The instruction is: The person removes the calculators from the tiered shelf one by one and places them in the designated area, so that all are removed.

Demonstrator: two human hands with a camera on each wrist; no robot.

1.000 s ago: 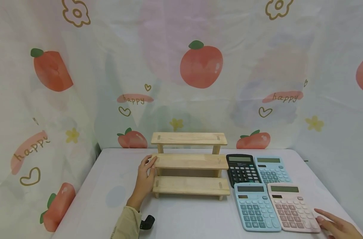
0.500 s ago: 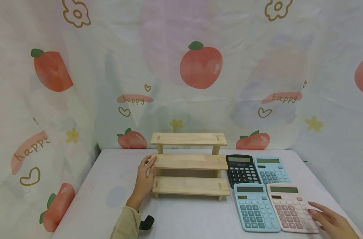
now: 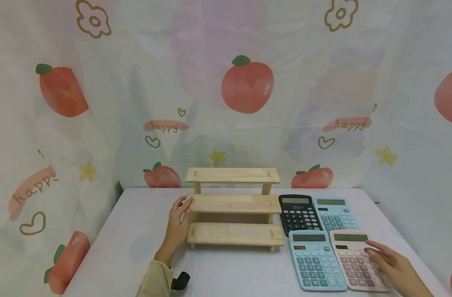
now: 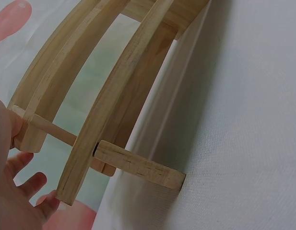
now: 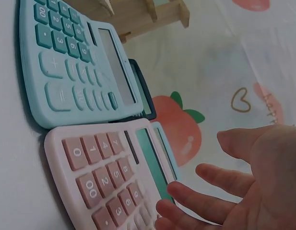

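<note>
My left hand (image 3: pixel 178 225) rests at the left end of a three-tier wooden stand (image 3: pixel 235 203), its fingertips on the end of the middle board. The left wrist view shows that hand's fingers (image 4: pixel 32 186) spread loosely beside the board ends. At the right, my right hand (image 3: pixel 391 266) hovers over the upper part of a pink calculator (image 3: pixel 353 264), fingers relaxed and apart. A light-blue calculator (image 3: pixel 316 264) lies flush left of the pink one. Behind these two lie a black calculator (image 3: pixel 299 214) and another light-blue calculator (image 3: pixel 335 213), both just right of the stand.
A small black pipe-shaped object (image 3: pixel 180 281) lies near the left sleeve (image 3: pixel 156 278). The white table (image 3: pixel 229 272) is enclosed by a cloth backdrop (image 3: pixel 199 90) printed with fruit. The calculators stand close together, between the stand and the table's right edge.
My right hand has moved left and forward, from the pink calculator's right edge to above its upper half. My left hand stays at the stand. The view has tilted slightly.
</note>
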